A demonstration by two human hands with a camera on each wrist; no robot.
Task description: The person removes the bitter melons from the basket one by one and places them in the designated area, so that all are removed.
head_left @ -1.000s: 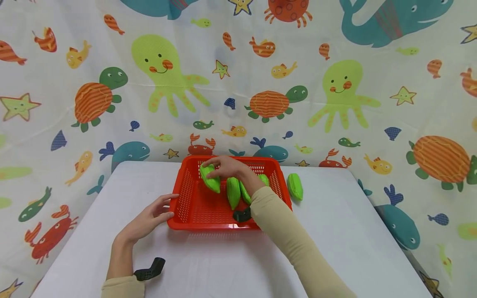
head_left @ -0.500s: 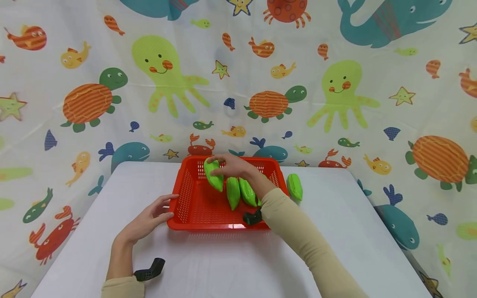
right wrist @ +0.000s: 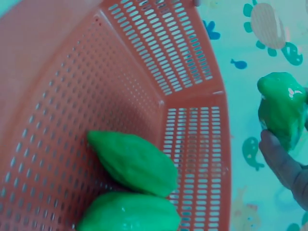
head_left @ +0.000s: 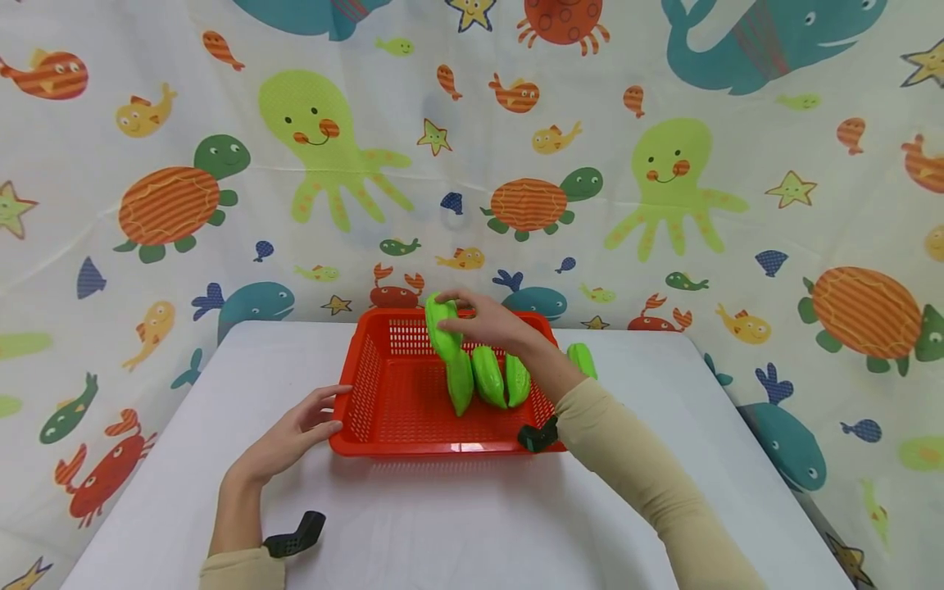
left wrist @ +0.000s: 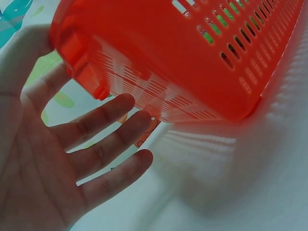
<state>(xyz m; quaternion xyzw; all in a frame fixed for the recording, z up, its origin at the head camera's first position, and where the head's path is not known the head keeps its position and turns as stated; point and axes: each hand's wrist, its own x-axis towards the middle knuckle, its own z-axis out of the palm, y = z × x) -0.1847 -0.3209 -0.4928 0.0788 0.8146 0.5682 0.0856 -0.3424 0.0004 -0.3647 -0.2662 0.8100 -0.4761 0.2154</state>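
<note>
Head view: the right hand (head_left: 483, 319) has its grip closed on one green fruit (head_left: 442, 328), pinched between thumb and fingers. The fruit is held tilted, raised at the rear of the red basket (head_left: 428, 449), its upper end showing above the back rim. Its lower end overlaps a basket fruit (head_left: 460, 385) in this view; the right wrist view shows the held piece clear of the basket's contents. Two more pieces, a middle fruit (head_left: 488, 378) and a right-hand fruit (head_left: 518, 382), lie alongside on the basket floor. Another, the loose fruit (head_left: 583, 360), lies on the white counter (head_left: 273, 369) just beside the basket's right side, partly hidden by the forearm. Left hand (head_left: 291, 430): grip relaxed and unclenched, fingers touching the basket's left side; the left wrist view shows three fingers extended and spread.
</note>
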